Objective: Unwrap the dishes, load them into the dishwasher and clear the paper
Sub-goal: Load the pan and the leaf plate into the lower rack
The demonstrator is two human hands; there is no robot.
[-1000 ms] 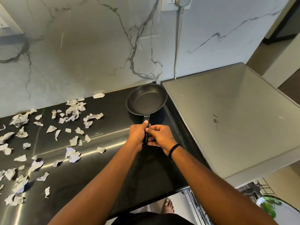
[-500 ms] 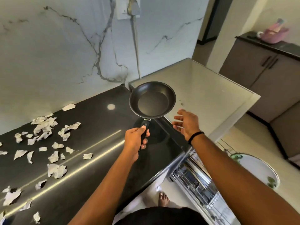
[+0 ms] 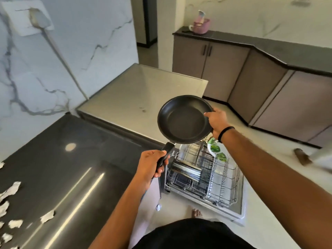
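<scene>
Torn paper scraps [image 3: 10, 192] litter the black counter [image 3: 59, 159] at far left. My left hand [image 3: 150, 167] wraps fully around the handle of the frying pan [image 3: 185, 120], whose long axis runs from that grip up and to the right. My right hand [image 3: 216, 121] pinches the pan's far rim, thumb on top. The pan hangs level in the air, directly above the open dishwasher rack [image 3: 203, 172], where a leaf-patterned plate [image 3: 215, 150] already stands; lowering it looks like my next move.

Pan [image 3: 185, 119] held above open dishwasher rack [image 3: 203, 169]; paper scraps [image 3: 10, 191] on counter [image 3: 68, 168], left.
</scene>
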